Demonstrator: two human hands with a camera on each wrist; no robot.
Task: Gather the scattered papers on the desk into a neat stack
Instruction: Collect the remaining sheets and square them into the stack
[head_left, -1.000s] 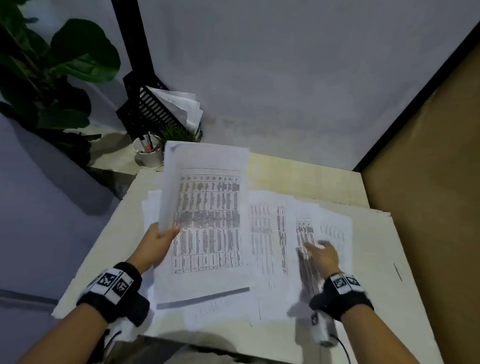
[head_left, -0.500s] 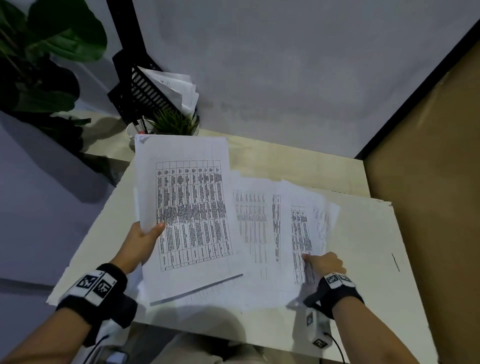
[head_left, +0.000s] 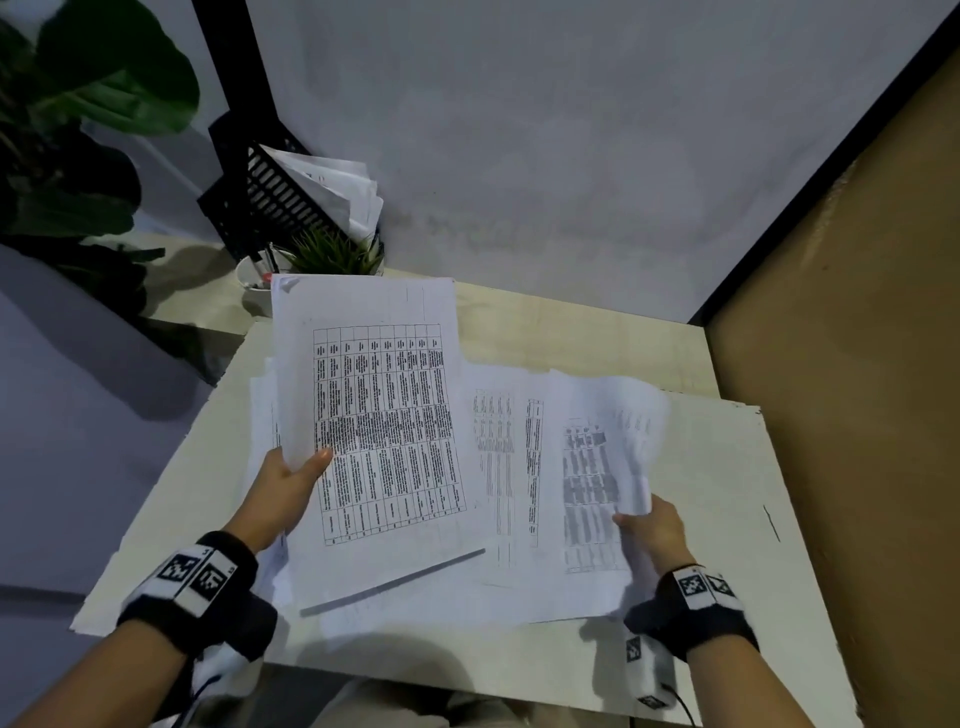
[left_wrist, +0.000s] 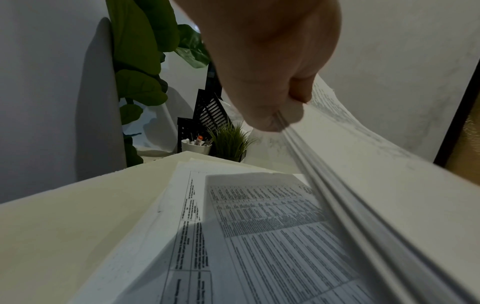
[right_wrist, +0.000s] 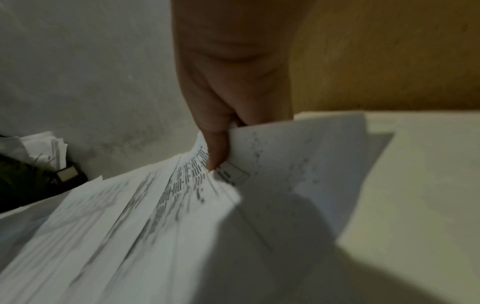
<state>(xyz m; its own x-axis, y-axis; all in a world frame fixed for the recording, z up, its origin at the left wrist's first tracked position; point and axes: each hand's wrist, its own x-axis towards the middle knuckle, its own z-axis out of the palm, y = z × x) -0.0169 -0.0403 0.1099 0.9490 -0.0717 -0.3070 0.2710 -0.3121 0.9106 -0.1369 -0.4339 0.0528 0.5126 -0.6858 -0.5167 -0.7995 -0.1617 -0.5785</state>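
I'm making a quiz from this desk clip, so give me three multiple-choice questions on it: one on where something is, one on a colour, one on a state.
1. Where is the white pen cup?
A. At the desk's far left corner, beside the small plant
B. Near the right hand
C. On the papers

2. What colour is the file rack?
A. White
B. Black
C. Red

3. What is the left hand doing?
A. Lying flat on the desk
B. Hanging free
C. Pinching a sheaf lifted off the desk

Answers:
1 A, the head view shows the cup next to the plant, beyond the papers.
2 B, its slatted side is black.
3 C, the left wrist view shows the sheaf's edge pinched in that hand, raised above the sheets below.
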